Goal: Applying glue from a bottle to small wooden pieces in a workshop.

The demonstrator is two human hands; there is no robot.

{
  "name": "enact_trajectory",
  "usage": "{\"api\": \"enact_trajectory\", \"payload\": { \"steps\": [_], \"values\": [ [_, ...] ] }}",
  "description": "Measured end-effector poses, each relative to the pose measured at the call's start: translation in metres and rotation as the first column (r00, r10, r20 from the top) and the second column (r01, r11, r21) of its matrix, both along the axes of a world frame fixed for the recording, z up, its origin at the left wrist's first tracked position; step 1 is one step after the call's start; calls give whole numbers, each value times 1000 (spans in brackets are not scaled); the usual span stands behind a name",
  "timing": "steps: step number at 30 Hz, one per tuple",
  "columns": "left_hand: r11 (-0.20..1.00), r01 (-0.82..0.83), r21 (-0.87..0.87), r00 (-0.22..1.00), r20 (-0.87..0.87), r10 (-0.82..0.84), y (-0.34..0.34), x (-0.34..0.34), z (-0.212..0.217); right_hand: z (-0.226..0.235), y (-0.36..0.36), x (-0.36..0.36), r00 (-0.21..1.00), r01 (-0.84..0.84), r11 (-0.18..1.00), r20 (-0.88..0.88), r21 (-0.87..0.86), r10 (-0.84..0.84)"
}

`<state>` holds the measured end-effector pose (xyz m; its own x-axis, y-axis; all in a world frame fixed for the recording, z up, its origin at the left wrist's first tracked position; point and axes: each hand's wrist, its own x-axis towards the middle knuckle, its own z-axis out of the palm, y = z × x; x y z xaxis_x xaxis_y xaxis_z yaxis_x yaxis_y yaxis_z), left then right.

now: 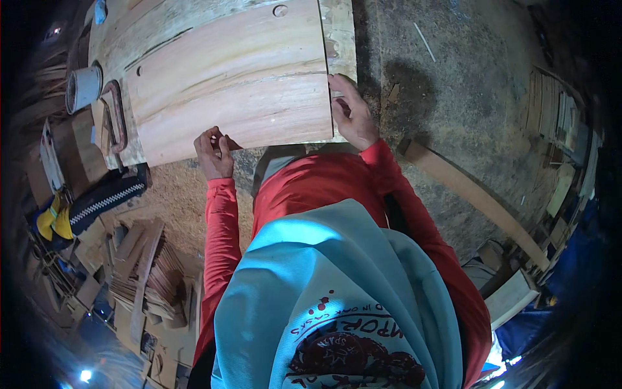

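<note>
A pale wooden panel (233, 84) with streaked grain lies in front of me on a worn workbench top (341, 39). Two round marks or holes show in it, one at the far edge and one at the left. At the panel's near edge is my left hand (214, 154), its fingers bent over the wood and the thumb apart. My right hand (355, 117) is at the panel's right edge with fingers and thumb spread, its fingertips close to or touching that edge. Neither hand is closed round anything visible.
A metal clamp (116, 117) grips the bench's left side, beside a grey-white bucket (84, 89). Stacked wood pieces (155, 279) lie at lower left. A long curved plank (479, 198) rests on the dusty floor at right, with more boards beyond (551, 107).
</note>
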<state>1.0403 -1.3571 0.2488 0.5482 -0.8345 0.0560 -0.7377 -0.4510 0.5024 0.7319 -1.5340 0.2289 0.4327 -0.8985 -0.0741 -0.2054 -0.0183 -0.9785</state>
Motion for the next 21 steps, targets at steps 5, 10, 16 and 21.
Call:
{"api": "enact_trajectory", "payload": {
  "steps": [5,10,16,21],
  "values": [
    [999,-42,13,998,-45,42,-1,-5,2,2,-3,5,999,32,992,35,125,-36],
    [982,-68,175,997,-36,75,-8,-8,10,17,-7,12,995,11,999,-100,-37,-15],
    [952,291,96,934,185,-304,-44,-53,19,36,-12,27,836,-358,777,-548,-517,20],
    [927,360,102,898,229,-375,-96,-76,12,43,-5,37,721,-534,738,-678,-412,143]
  ]
}}
